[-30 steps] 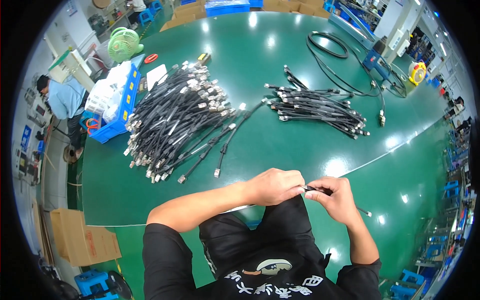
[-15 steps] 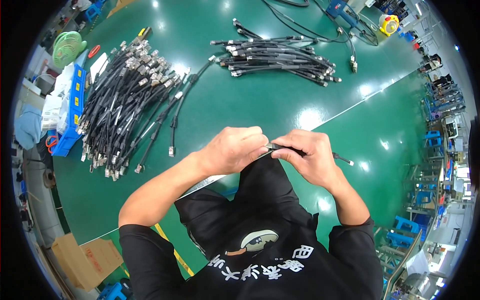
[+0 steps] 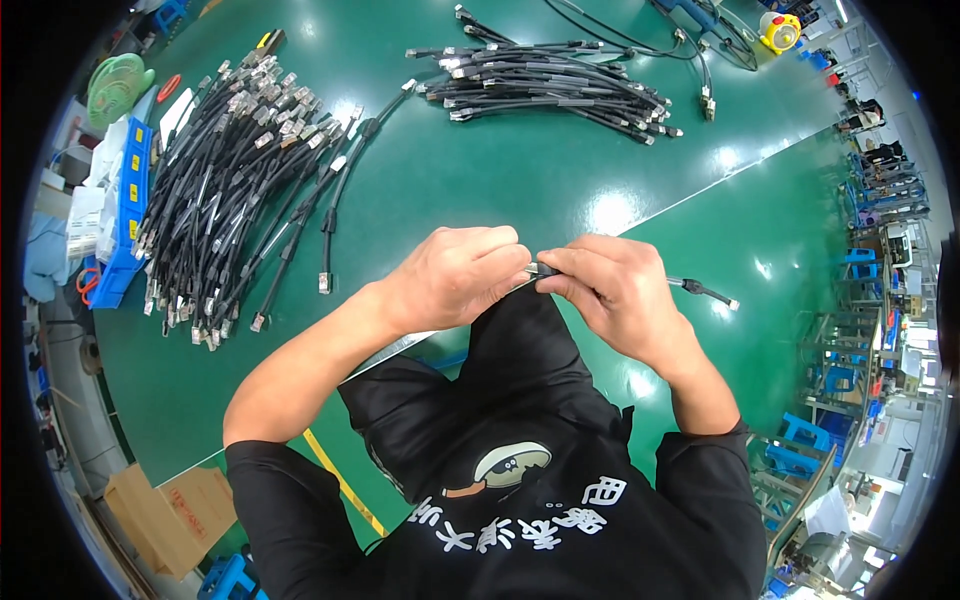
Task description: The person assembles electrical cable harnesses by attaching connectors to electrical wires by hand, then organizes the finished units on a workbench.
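Observation:
Just above my lap, at the table's near edge, both hands meet on a short black network cable (image 3: 707, 290). My left hand (image 3: 458, 275) is closed in a pinch around its plug end; the plug is mostly hidden by the fingers. My right hand (image 3: 620, 295) pinches the black sleeve (image 3: 543, 270) right behind that plug between thumb and forefinger. From behind the right hand the cable's other end sticks out to the right, with a small plug at its tip. To the left lies a large heap of similar black cables (image 3: 225, 200), their clear plugs pointing both ways.
A smaller bundle of black cables (image 3: 550, 85) lies on the far side of the green table (image 3: 480, 180). At the left stand a blue bin (image 3: 128, 215) and a green fan (image 3: 118, 88). A yellow toy-like lamp (image 3: 780, 33) sits far right. A cardboard box (image 3: 175, 515) is lower left.
More of the cable's free end now shows to the right of my right hand. Both hands stay together at the plug. The whole view has shifted slightly.

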`<state>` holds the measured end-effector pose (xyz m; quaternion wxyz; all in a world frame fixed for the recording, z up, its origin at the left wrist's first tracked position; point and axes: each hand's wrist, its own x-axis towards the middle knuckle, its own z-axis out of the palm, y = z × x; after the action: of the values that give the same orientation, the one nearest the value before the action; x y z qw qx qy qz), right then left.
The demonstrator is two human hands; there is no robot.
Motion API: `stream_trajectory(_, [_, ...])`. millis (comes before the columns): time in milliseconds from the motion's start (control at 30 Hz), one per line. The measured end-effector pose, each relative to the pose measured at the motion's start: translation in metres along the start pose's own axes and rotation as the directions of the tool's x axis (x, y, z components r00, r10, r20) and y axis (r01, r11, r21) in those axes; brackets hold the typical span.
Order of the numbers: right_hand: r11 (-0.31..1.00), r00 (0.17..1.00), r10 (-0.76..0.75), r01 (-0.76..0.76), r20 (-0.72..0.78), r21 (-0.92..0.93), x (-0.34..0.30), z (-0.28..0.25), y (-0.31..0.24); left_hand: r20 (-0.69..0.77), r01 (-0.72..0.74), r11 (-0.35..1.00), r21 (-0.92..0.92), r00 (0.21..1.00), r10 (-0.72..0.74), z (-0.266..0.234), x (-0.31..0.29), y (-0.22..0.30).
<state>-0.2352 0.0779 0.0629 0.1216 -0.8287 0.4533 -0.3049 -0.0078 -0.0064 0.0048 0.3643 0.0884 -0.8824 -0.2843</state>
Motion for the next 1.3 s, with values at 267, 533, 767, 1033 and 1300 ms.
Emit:
stream_trajectory(267, [0.985, 0.987, 0.155, -0.158, 0.039, 0.065, 0.004, 0.003, 0.004, 0.312, 0.615, 0.549, -0.566, 0.776, -0.549, 0.007, -0.008, -0.005])
stream_trajectory(533, [0.999, 0.997, 0.044, -0.044, -0.065, 0.001, -0.003, 0.011, 0.009, -0.010, 0.057, 0.963, 0.265, 0.998, -0.056, 0.000, 0.004, 0.004])
stream_trajectory(767, [0.987, 0.984, 0.104, -0.085, -0.141, 0.134, -0.015, 0.020, 0.005, 0.061, -0.058, 0.994, 0.096, 0.997, 0.052, -0.006, 0.007, 0.002])
stream_trajectory(1033, [0.997, 0.994, 0.083, -0.083, -0.067, 0.012, -0.015, 0.014, 0.004, 0.219, -0.094, 0.974, 0.206, 0.974, 0.048, -0.004, 0.003, -0.001])
stream_trajectory(1300, [0.899, 0.895, 0.386, -0.419, 0.224, 0.126, -0.005, -0.003, -0.004, 0.063, 0.080, 0.997, 0.024, 0.995, -0.081, 0.015, -0.006, -0.011])
